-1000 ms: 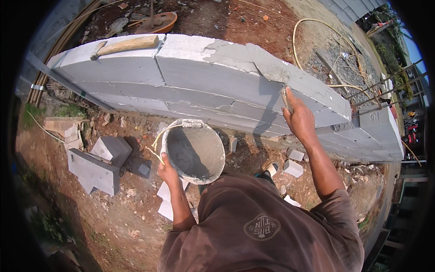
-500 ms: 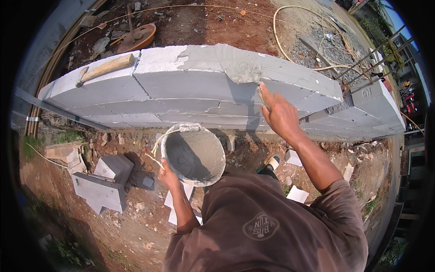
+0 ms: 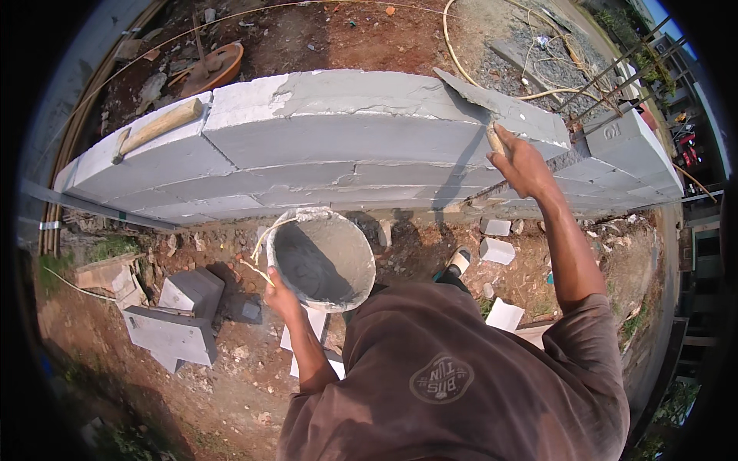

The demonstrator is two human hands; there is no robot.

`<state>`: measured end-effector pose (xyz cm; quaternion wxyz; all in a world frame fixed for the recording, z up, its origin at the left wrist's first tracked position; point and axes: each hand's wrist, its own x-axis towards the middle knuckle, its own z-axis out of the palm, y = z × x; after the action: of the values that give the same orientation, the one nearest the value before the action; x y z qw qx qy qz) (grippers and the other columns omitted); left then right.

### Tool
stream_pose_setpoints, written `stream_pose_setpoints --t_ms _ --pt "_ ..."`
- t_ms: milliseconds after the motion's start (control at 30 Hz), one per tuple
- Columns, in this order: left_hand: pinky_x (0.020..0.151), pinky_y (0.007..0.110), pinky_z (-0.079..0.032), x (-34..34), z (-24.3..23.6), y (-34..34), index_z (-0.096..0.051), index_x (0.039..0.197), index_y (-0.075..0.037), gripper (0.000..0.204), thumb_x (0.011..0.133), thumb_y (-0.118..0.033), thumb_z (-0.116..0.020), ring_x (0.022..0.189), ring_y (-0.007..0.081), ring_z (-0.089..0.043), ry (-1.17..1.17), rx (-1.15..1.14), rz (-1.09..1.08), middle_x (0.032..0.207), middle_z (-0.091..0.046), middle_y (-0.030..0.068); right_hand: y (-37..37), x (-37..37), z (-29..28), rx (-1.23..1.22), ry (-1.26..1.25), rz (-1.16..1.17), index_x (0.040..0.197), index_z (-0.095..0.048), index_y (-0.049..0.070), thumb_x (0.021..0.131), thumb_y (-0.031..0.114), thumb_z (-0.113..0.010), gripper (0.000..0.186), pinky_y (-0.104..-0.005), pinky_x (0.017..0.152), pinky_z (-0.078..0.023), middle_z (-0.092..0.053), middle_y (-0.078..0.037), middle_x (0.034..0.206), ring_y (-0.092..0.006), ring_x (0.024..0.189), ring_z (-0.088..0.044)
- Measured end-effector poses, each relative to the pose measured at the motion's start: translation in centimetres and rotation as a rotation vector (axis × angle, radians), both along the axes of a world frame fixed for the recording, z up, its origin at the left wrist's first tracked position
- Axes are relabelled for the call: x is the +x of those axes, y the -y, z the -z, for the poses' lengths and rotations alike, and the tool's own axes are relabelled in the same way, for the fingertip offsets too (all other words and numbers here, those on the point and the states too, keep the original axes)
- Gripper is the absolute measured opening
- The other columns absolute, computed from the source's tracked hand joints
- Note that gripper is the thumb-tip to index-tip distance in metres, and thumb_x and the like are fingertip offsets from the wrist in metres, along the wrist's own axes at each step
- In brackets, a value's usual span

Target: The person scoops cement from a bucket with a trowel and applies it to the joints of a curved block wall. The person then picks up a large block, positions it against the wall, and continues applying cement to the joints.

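My right hand (image 3: pixel 524 165) is closed round the wooden handle of a trowel (image 3: pixel 470 95), whose mortar-coated blade lies tilted at the top of a low wall (image 3: pixel 323 142) of pale blocks. Wet grey mortar (image 3: pixel 369 94) covers the wall's top from its middle toward the right. My left hand (image 3: pixel 283 296) grips the left rim of a bucket (image 3: pixel 374 265), close to its yellowish rope handle. Grey mortar coats the inside of the bucket, which is tilted in front of my body.
A wooden-handled hammer (image 3: pixel 161 127) lies on the wall's left end. Beyond stands an orange basin (image 3: pixel 223 71) of mortar; a hose (image 3: pixel 453 54) curls at far right. Steel rods (image 3: pixel 615 88) stick out near the right end. Cut blocks (image 3: pixel 173 330) lie on the ground at left.
My right hand has moved the trowel rightward along the wall top, and mortar now lies spread behind it. My left hand still holds the bucket in nearly the same place.
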<state>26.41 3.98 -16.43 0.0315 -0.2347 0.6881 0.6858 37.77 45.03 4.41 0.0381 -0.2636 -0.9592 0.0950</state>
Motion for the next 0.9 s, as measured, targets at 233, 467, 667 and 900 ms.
stream_pose_setpoints --t_ms 233,467,667,900 --pt "0.056 0.028 -0.039 -0.2 0.9 -1.0 -0.059 0.078 0.004 0.044 0.091 -0.038 -0.053 0.062 0.0108 -0.046 -0.042 0.004 0.057 0.07 -0.055 0.0025 9.1 -0.1 2.0 -0.061 0.03 -0.036 0.134 -0.04 0.016 0.081 0.024 -0.062 0.058 -0.0431 0.067 -0.047 -0.057 -0.015 0.092 -0.0349 0.079 -0.059" --pt "0.056 0.029 -0.038 0.2 -1.9 -3.4 -0.057 0.077 0.004 0.045 0.09 -0.038 -0.054 0.062 0.0116 -0.043 -0.074 -0.183 0.095 0.069 -0.052 0.002 2.3 7.3 9.1 0.147 -0.175 0.314 0.136 -0.037 0.016 0.081 0.018 -0.059 0.058 -0.0453 0.063 -0.046 -0.05 -0.015 0.083 -0.0346 0.072 -0.057" --pt "0.052 0.028 -0.033 -0.4 0.0 -2.8 -0.055 0.072 0.003 0.046 0.09 -0.04 -0.054 0.059 0.0098 -0.037 -0.055 -0.157 0.138 0.064 -0.045 -0.0007 3.6 14.8 9.6 0.044 -0.295 0.332 0.134 -0.038 0.01 0.081 0.015 -0.06 0.057 -0.0432 0.068 -0.046 -0.054 -0.018 0.091 -0.037 0.083 -0.056" --pt "0.049 0.028 -0.029 -0.4 -0.1 -4.2 -0.05 0.068 0.0 0.046 0.09 -0.04 -0.053 0.058 0.0092 -0.034 -0.081 -0.189 0.248 0.061 -0.04 -0.0027 -2.3 15.0 3.1 0.215 0.005 0.351 0.135 -0.038 0.022 0.078 0.017 -0.062 0.062 -0.0454 0.067 -0.047 -0.055 -0.017 0.09 -0.0368 0.079 -0.059"
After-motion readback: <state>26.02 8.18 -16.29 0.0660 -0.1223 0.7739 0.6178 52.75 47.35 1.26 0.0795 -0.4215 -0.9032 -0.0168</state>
